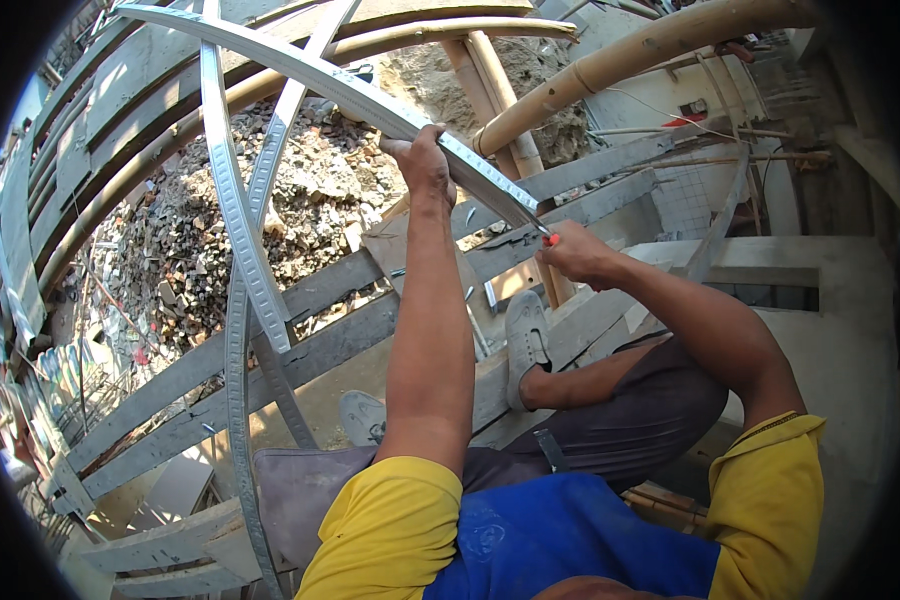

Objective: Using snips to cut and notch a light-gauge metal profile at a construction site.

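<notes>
A long, light metal furring channel (300,70) with a dimpled flange runs from the upper left down to the middle. My left hand (425,165) is wrapped round it, some way short of its near end. Just beyond that end my right hand (578,256) is closed on a red-handled hand tool (554,240). A slim metal part of this tool meets the channel's end; the rest is hidden in my fist, so its exact kind does not show. Two more metal channels (225,150) cross below the held one on the left.
Bamboo poles (660,60) and wooden planks (200,425) form scaffolding around me. Rubble (300,190) is heaped below on the left. My shoes (526,340) rest among the boards, and a concrete ledge (770,260) stands at the right.
</notes>
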`<state>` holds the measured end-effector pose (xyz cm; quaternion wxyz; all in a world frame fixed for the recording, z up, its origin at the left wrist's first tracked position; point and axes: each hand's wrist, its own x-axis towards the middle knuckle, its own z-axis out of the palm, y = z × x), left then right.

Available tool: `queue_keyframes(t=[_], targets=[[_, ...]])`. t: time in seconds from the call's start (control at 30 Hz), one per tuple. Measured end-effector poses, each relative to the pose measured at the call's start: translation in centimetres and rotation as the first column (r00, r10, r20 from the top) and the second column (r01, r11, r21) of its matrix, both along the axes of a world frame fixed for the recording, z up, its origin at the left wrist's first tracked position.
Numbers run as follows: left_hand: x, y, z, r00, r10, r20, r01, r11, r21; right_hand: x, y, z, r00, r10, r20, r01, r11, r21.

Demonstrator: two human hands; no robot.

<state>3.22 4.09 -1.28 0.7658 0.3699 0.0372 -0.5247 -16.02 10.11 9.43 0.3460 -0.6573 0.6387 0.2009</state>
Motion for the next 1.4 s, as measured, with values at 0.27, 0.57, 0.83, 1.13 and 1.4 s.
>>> queue_keyframes(t=[0.27,0.57,0.83,1.13,1.4], targets=[[0.8,-0.5,-1.6,1.000,0.025,-0.016,-0.025,1.000,0.007,-1.0,-1.2,0.7,0.999,0.042,0.030,-0.048,0.967,0.252],[1.0,-1.2,-3.1,0.995,0.056,-0.087,-0.062,0.995,-0.075,-1.4,-0.7,1.2,0.935,0.318,-0.157,-0.344,0.921,-0.181],[1.0,-0.6,-1.9,0.998,0.050,-0.027,-0.051,0.998,-0.038,-0.8,-0.6,1.4,0.940,0.273,-0.205,-0.312,0.931,-0.191],[0.4,-0.4,-0.1,0.961,0.165,0.221,-0.176,0.984,0.034,1.4,-1.2,6.0,0.946,0.262,-0.189,-0.239,0.961,0.135],[-0.3,-0.1,-0.2,0.900,0.110,0.422,-0.199,0.965,0.172,2.6,-1.3,6.1,0.973,0.229,-0.029,-0.225,0.970,0.088]])
